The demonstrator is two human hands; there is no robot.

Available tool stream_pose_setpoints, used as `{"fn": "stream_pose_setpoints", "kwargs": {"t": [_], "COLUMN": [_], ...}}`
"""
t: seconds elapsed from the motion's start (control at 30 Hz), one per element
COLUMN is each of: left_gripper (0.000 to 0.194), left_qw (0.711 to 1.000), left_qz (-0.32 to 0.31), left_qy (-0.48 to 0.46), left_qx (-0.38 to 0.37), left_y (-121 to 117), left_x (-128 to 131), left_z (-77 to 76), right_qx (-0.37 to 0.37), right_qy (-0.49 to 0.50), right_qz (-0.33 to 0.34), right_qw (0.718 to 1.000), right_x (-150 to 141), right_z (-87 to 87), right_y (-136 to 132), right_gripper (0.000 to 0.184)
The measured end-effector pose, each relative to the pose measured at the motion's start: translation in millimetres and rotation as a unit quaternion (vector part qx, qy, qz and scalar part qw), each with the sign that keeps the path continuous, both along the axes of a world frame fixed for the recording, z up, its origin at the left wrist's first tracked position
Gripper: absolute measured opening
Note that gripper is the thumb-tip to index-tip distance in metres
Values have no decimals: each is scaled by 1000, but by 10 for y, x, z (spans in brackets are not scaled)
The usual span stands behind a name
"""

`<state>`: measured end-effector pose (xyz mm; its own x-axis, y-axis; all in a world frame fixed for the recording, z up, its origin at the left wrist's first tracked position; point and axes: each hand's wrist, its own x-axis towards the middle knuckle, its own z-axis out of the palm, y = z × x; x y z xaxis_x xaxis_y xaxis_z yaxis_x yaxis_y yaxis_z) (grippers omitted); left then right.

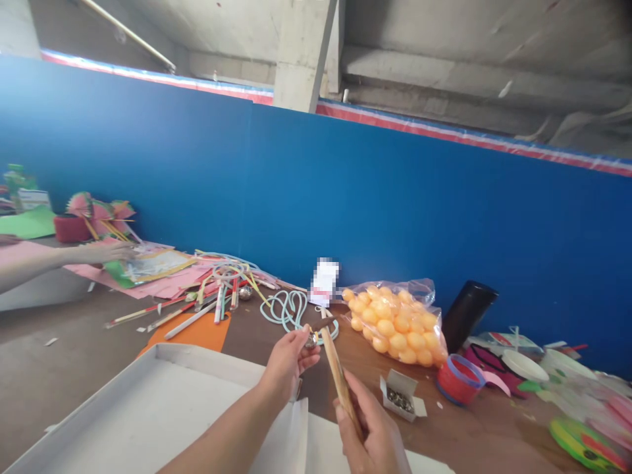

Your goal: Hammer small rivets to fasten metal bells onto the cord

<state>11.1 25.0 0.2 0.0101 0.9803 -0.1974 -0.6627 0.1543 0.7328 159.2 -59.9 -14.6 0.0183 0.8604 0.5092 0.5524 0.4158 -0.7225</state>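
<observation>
My right hand (370, 428) is closed around the wooden handle of a small hammer (336, 372), whose dark brown head points away from me. Just left of that head, my left hand (291, 359) pinches a small shiny silver ball (311, 340), perhaps a bell; its details are too small to tell. Both hands are above the table's near part, over an open white cardboard box (108, 408). Right of the hammer stands a little open carton (401, 398) of small metal pieces. Behind my hands lies a looped pale-blue cord (285, 311).
A clear bag of orange balls (395, 322) and a black cylinder (469, 313) stand by the blue partition (395, 197). A red tape roll (459, 380) lies at right. Sticks and cords (220, 299) are piled at left, where another person's hand (111, 251) touches a packet.
</observation>
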Motion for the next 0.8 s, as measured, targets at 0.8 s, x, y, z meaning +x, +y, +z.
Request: {"fn": "stream_pose_setpoints", "kwargs": {"t": [0.8], "left_gripper": [32], "left_qw": [998], "left_qz": [29], "left_qy": [-49], "left_qx": [14], "left_y": [-28], "left_x": [14], "left_z": [-11], "right_qx": [-61], "right_qy": [64], "right_qz": [-20], "right_qw": [996], "right_x": [-9], "right_z": [19], "right_y": [17], "right_gripper": [53]}}
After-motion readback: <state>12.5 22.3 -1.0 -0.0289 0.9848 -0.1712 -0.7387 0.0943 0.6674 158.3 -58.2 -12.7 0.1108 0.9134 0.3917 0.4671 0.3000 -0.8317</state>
